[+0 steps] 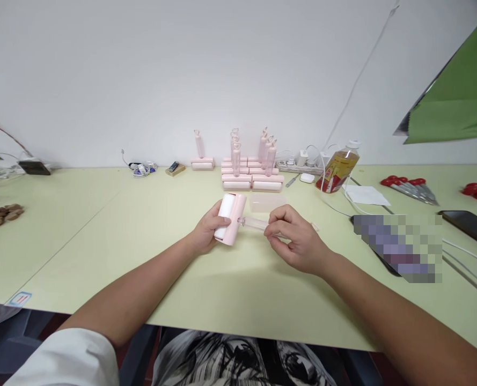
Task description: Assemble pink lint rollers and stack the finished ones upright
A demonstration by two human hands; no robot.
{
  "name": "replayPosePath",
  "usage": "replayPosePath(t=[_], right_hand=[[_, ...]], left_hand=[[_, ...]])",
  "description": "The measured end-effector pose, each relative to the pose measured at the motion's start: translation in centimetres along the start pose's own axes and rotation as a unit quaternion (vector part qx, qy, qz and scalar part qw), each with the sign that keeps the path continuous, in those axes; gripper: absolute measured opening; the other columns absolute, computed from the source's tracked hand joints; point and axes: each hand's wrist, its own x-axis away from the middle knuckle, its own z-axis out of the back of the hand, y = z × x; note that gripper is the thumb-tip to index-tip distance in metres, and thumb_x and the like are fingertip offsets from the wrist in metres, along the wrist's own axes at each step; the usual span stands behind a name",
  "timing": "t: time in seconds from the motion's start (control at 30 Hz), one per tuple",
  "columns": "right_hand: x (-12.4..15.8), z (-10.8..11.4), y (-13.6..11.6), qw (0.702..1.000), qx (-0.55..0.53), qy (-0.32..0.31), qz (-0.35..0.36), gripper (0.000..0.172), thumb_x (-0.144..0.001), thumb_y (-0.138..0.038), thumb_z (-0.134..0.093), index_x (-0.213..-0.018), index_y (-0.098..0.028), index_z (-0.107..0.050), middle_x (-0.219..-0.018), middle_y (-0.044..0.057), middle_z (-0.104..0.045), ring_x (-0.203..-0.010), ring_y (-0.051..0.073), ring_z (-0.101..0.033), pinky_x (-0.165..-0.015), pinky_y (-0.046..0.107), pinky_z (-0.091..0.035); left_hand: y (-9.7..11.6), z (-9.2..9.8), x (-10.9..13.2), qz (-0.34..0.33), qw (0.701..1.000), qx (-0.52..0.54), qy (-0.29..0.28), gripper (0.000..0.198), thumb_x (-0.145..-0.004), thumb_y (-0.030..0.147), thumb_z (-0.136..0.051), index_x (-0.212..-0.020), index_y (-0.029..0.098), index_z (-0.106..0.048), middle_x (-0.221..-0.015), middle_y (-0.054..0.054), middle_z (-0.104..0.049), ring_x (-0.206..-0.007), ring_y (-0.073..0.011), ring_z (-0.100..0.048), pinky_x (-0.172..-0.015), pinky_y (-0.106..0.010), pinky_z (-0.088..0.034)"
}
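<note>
My left hand [207, 231] grips the pink-and-white head of a lint roller [233, 221], its white roll facing left. From the head's right side a clear pinkish handle [255, 223] points toward my right hand [292, 239], whose fingers are closed around it. The handle's end meets the hole in the head; whether it is fully seated I cannot tell. Just behind them lies a translucent pale pink cover [268, 202] on the table.
Several assembled lint rollers [251, 179] stand in rows by the wall, one more [202, 163] to their left. A drink bottle [338, 167], a power strip [298, 165], white cables, a phone [469, 228] and red-handled tools [409, 187] occupy the right side.
</note>
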Motion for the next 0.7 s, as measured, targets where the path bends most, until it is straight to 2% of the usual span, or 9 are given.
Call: replayPosePath(t=[0.17,0.33,0.53,0.7], right_hand=[[0.3,-0.2,0.0,1.000,-0.017,-0.012,-0.008,0.021,-0.080,-0.003,-0.053,-0.091,-0.020,-0.058,-0.091,0.005,-0.047,-0.078,0.016,-0.052,-0.063,0.030,-0.046],[0.5,-0.4,-0.1,0.999,-0.033,-0.026,-0.007,0.020,-0.081,-0.009,-0.058,-0.097,-0.019,-0.059,-0.093,0.006,-0.049,-0.081,0.018,-0.053,-0.068,0.032,-0.049],[0.4,-1.0,-0.2,0.997,-0.065,-0.036,0.022,0.033,-0.083,-0.015,-0.060,-0.115,-0.017,-0.056,-0.105,0.012,-0.054,-0.096,0.022,-0.056,-0.082,0.038,-0.051],[0.4,-1.1,-0.2,0.996,-0.073,-0.023,0.042,0.035,-0.083,-0.014,-0.059,-0.117,-0.017,-0.057,-0.109,0.014,-0.057,-0.100,0.023,-0.058,-0.084,0.037,-0.052]], left_hand=[[0.0,0.1,0.0,0.001,1.000,-0.023,-0.007,0.067,-0.060,0.025,-0.071,-0.123,0.020,-0.048,-0.091,-0.003,-0.059,-0.076,-0.0164,-0.054,-0.064,-0.026,-0.041],[0.2,-0.1,0.3,-0.008,0.997,-0.068,-0.030,0.065,-0.063,0.025,-0.070,-0.124,0.021,-0.049,-0.091,-0.002,-0.057,-0.074,-0.0147,-0.052,-0.061,-0.024,-0.039],[0.4,-0.1,0.6,0.019,0.993,-0.104,-0.059,0.063,-0.069,0.027,-0.069,-0.126,0.025,-0.042,-0.090,-0.001,-0.056,-0.067,-0.0151,-0.055,-0.057,-0.026,-0.041],[0.8,-0.5,0.9,0.011,0.988,-0.133,-0.078,0.064,-0.069,0.027,-0.070,-0.126,0.022,-0.042,-0.093,-0.003,-0.060,-0.070,-0.0152,-0.056,-0.060,-0.026,-0.043]])
